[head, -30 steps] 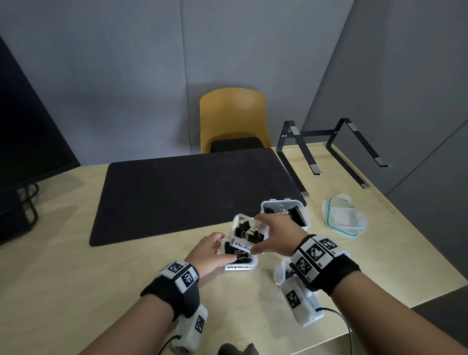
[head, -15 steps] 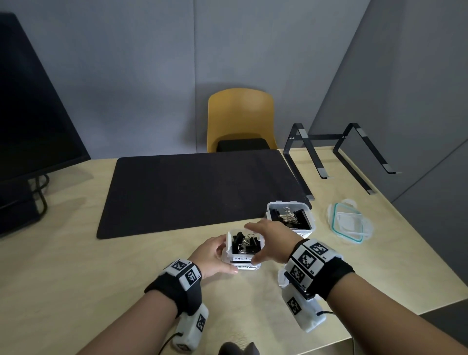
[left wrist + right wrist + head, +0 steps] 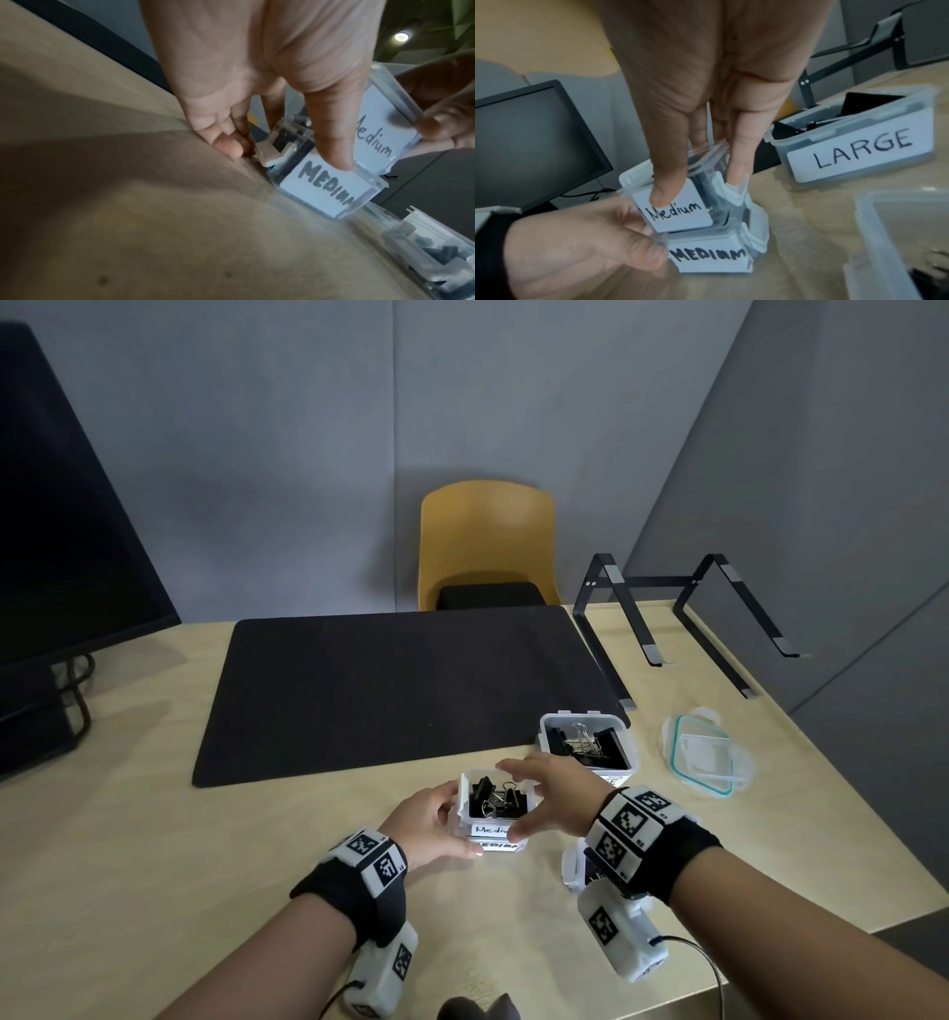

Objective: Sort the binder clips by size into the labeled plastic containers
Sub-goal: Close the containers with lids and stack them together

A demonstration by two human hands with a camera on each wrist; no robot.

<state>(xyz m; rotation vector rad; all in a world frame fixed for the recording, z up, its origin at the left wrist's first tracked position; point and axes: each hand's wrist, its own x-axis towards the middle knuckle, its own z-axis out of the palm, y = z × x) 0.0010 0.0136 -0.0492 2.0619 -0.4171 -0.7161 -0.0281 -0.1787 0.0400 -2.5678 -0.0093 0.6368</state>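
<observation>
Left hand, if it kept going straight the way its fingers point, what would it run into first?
The left hand already touches the lower box marked medium. Past that stack, probably the right hand, though depth is unclear.

We've got a light wood table (image 3: 128, 839) here. Sitting on it: a big black desk mat (image 3: 390, 690), a monitor (image 3: 61, 516) off to the left, a black laptop stand (image 3: 683, 618), a clear lid with a teal seal (image 3: 706, 762), the LARGE container (image 3: 589, 743) and the bottom MEDIUM container (image 3: 711, 257).
</observation>
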